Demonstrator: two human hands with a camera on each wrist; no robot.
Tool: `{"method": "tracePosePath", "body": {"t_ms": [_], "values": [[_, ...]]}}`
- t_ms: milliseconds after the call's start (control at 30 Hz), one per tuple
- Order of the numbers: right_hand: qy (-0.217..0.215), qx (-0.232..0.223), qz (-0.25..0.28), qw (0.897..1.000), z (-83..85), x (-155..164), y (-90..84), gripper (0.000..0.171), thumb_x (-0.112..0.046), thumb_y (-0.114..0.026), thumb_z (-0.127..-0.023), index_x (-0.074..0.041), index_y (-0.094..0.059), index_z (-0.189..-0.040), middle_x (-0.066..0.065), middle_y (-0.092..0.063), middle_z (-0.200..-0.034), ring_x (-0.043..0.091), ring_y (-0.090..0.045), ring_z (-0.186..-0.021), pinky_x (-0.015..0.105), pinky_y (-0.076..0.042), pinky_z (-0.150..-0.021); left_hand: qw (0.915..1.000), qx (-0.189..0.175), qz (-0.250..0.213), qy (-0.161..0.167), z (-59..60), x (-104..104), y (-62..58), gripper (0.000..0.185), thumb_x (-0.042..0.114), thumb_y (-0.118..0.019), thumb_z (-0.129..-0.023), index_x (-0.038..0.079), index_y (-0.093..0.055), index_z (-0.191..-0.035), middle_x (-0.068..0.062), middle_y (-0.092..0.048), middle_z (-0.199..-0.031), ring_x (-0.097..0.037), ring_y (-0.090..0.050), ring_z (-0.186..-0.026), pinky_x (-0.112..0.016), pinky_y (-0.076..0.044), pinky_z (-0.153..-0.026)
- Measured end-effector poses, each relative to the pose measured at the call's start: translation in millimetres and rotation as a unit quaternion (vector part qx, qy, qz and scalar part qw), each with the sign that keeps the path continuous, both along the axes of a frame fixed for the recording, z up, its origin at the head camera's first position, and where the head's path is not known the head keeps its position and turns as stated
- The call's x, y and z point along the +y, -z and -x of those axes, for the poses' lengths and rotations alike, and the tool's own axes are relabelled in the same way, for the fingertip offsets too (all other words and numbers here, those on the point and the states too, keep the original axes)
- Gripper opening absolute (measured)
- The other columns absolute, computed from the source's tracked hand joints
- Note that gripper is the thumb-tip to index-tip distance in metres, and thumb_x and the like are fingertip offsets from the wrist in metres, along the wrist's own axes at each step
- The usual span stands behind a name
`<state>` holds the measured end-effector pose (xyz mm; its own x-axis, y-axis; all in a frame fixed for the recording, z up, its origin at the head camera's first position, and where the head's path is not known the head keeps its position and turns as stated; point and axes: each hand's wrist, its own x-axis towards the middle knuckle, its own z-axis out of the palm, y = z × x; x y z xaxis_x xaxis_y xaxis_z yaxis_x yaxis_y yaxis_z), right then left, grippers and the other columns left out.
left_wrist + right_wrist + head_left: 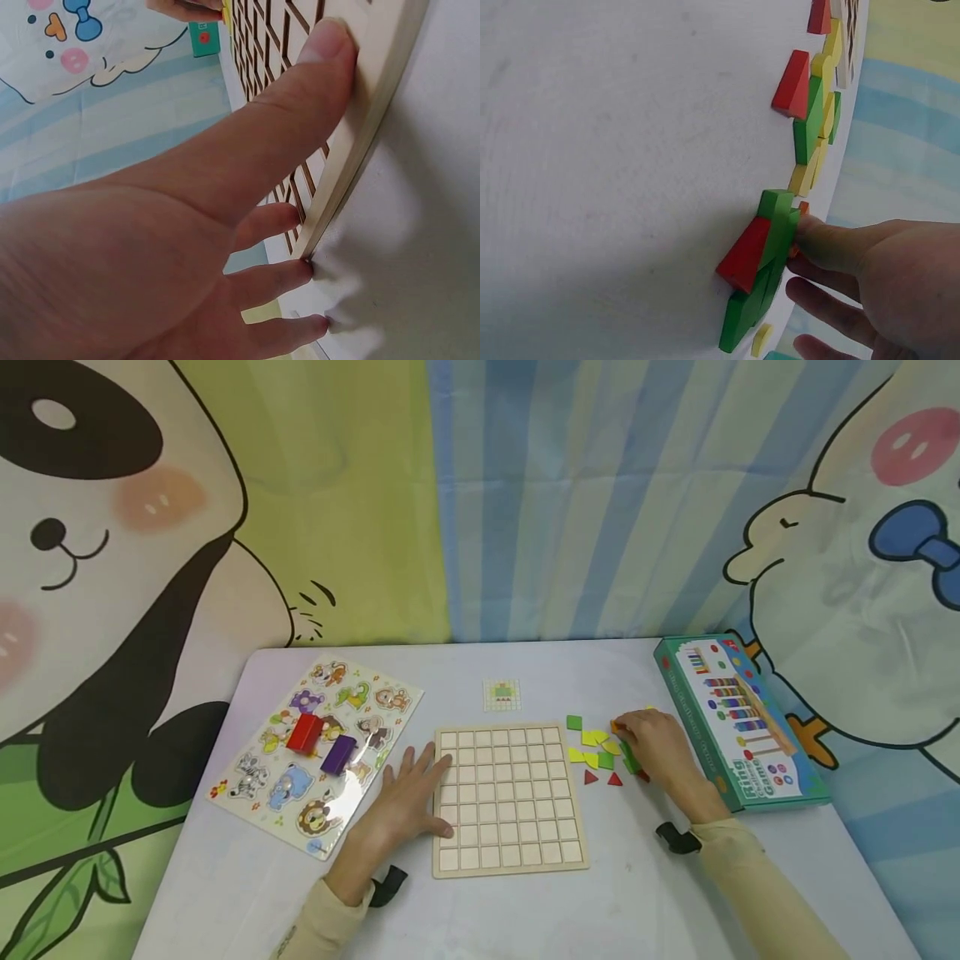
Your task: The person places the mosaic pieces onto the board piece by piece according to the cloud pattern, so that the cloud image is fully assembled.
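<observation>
My left hand (pixel 401 797) lies with fingers spread at the left edge of a wooden grid board (pixel 517 871). In the left wrist view its thumb (pixel 326 56) rests on the board's rim, with other fingertips at the edge. Right of the board, my right hand (pixel 663 756) pinches a small orange piece (pixel 803 208), mostly hidden by the thumb and fingers. Close to it in the right wrist view are green pieces (pixel 739 319) and a red triangular piece (pixel 745 255). Yellow pieces (pixel 590 737), a green square (pixel 574 722) and red triangles (pixel 591 777) lie between hand and board.
Behind the board lies a small pattern card (pixel 502 695). An animal picture board (pixel 300 777) at the left carries a red block (pixel 304 734) and a purple block (pixel 339 755). A green toy box (pixel 738 722) stands at the right. Printed curtains (pixel 585 502) hang behind the table.
</observation>
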<state>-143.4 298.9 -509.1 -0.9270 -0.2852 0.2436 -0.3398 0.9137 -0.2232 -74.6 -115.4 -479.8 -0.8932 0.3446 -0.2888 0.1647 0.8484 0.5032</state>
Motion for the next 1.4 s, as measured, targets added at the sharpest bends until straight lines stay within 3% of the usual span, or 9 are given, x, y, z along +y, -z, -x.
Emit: {"method": "tracePosePath", "body": {"t_ms": [267,467,733,1133,1400], "values": [[-0.024,0.053,0.001,0.998,2.0,1.6,4.2,0.018,-0.015,-0.08,-0.087,-0.002,-0.077,-0.099,0.012,-0.079,-0.094,0.032,-0.072,-0.087,0.05,-0.057,-0.082,0.9999,-0.01,0.001,-0.007,0.4,1.4,2.1,0.111,0.03,-0.093,-0.064,0.01,-0.036,-0.157,-0.02,-0.016,-0.169,-0.048,-0.008,-0.155,-0.081,-0.005,-0.114],[-0.039,0.063,0.04,0.996,0.3,-13.7,-6.3,0.021,-0.017,-0.082,-0.085,-0.003,-0.078,-0.101,0.009,-0.078,-0.097,0.03,-0.068,-0.094,0.05,-0.055,-0.087,1.0,-0.005,0.002,-0.008,0.8,4.0,2.1,0.112,0.031,-0.094,-0.064,0.01,-0.037,-0.157,-0.02,-0.016,-0.169,-0.047,-0.008,-0.155,-0.082,-0.004,-0.113],[-0.171,0.128,0.063,0.975,3.1,-59.7,-17.9,0.024,-0.01,-0.089,-0.074,-0.003,-0.078,-0.094,0.009,-0.077,-0.095,0.028,-0.07,-0.092,0.048,-0.057,-0.086,0.9999,-0.007,-0.008,-0.009,1.2,8.1,6.6,0.114,0.033,-0.094,-0.064,0.009,-0.034,-0.158,-0.02,-0.014,-0.169,-0.049,-0.006,-0.155,-0.084,-0.005,-0.111],[-0.281,0.136,0.031,0.95,5.5,-123.0,0.3,0.015,-0.017,-0.087,-0.08,-0.01,-0.079,-0.092,0.002,-0.077,-0.091,0.021,-0.072,-0.089,0.039,-0.059,-0.08,0.9997,-0.016,-0.016,-0.012,0.4,9.0,8.7,0.114,0.032,-0.093,-0.065,0.01,-0.033,-0.159,-0.019,-0.013,-0.17,-0.049,-0.004,-0.155,-0.085,-0.005,-0.111],[-0.284,0.094,0.014,0.954,1.3,-133.5,5.5,0.013,-0.018,-0.082,-0.085,-0.012,-0.08,-0.097,0.001,-0.077,-0.097,0.02,-0.071,-0.096,0.039,-0.058,-0.089,0.9998,-0.013,-0.015,-0.01,0.8,8.7,7.5,0.113,0.033,-0.093,-0.065,0.01,-0.034,-0.158,-0.02,-0.014,-0.169,-0.049,-0.005,-0.155,-0.085,-0.007,-0.11]]}}
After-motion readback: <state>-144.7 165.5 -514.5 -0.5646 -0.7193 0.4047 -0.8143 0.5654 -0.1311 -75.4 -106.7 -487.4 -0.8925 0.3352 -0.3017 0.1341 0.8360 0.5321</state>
